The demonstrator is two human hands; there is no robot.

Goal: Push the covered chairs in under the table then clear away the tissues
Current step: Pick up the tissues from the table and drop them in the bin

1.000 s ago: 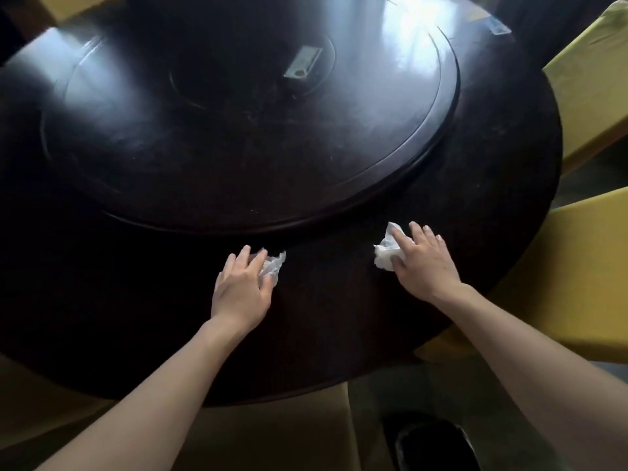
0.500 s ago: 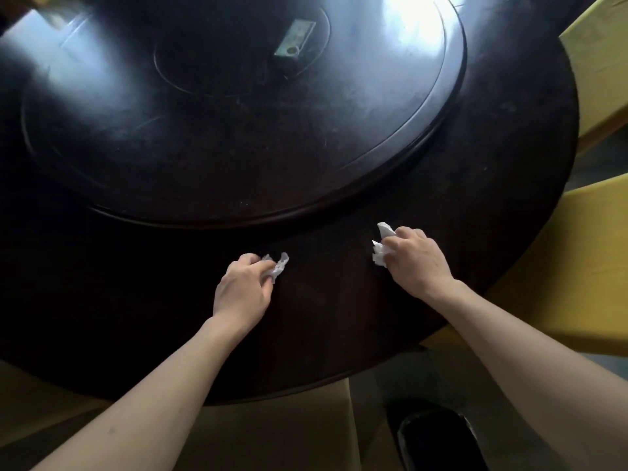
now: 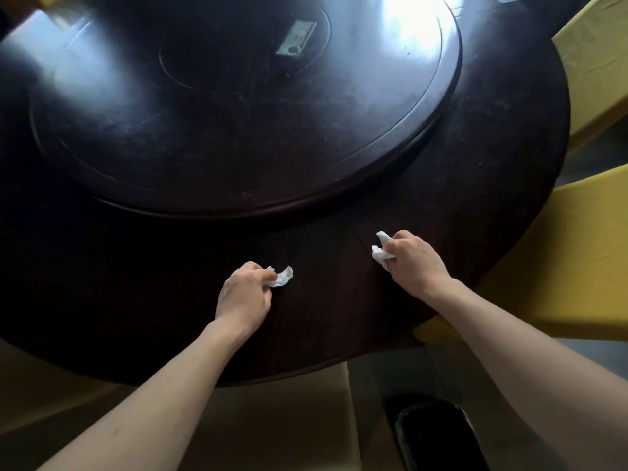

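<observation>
My left hand (image 3: 244, 294) grips a crumpled white tissue (image 3: 282, 277) near the front of the dark round table (image 3: 136, 300). My right hand (image 3: 413, 263) grips a second white tissue (image 3: 380, 249) a little farther right on the same outer ring. Both fists are curled, with tissue sticking out past the fingers. A yellow covered chair (image 3: 560, 266) stands tucked against the table's right side, and another (image 3: 598, 62) sits at the far right. A pale covered chair (image 3: 272, 426) is below the front edge between my arms.
A large dark turntable (image 3: 238, 113) fills the table's middle, with a small card (image 3: 296, 38) lying near its centre. A black bin (image 3: 438, 436) stands on the floor at the lower right, beside the pale chair.
Both hands went from lying flat over the tissues to curling into fists around them, and the tissues are now bunched up in my grip.
</observation>
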